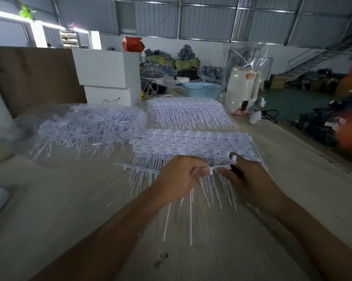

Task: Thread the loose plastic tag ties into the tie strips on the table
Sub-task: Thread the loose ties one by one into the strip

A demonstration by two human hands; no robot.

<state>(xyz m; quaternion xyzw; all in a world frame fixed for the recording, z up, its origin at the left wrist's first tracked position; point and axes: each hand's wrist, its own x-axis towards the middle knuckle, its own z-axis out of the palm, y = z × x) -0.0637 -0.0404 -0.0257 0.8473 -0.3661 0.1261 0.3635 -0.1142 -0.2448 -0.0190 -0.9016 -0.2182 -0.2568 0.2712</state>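
Both hands at work over the near stack of tie strips (191, 142) on the counter (272, 199). Left hand (177, 179) curled, fingers pinching a loose tag tie (208, 169) near its white head; tail apparently trailing down toward the body, though hard to separate from the other tails. Right hand (250, 179) also curled, fingers gripping the white runner (221, 166) of the strip being filled, with a small white block (233, 158) showing above the knuckles. That strip's far end (136, 167) jutting left past the stack.

To do the step well: keep the runner steady and level with the right hand, bring the tie's head square to the open slot, seat it fully before letting go. Short pinch close to the head, for control; a grip far down the thin tail would likely let it flex and miss. Exact slot hidden by the fingers, so alignment not checkable here.

Supply of loose ties (90, 128) heaped in clear plastic at the left, well apart from the hands. Second finished stack (189, 112) behind the near one. Farther back: blue basket (202, 89), white jug (242, 88) in clear wrap, white boxes (108, 78), brown board (33, 78).

In the way: the fringe of tails (183, 199) hanging from the near stack right under the hands, apt to snag or be mistaken for the tie in hand.
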